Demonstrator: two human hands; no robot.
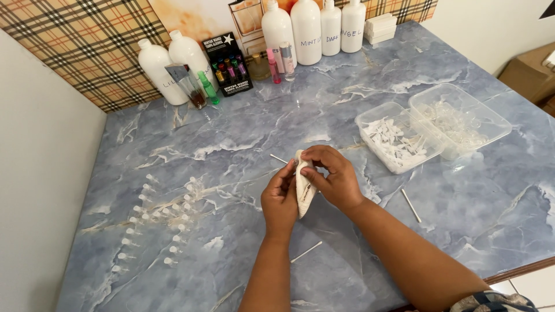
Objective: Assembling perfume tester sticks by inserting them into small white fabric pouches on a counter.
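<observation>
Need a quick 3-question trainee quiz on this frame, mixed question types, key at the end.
1. True or false: both the left hand and the right hand grip the small white cloth-like bundle.
2. Which clear plastic tub holds white pieces: (a) the nearer tub, (b) the farther tub?
3. Where do the rows of small clear white-capped vials stand relative to the hands on the blue marbled tabletop?

Key: 1 true. 2 (a); the farther tub holds clear pieces. 3 To the person's left, apart from both hands.
</observation>
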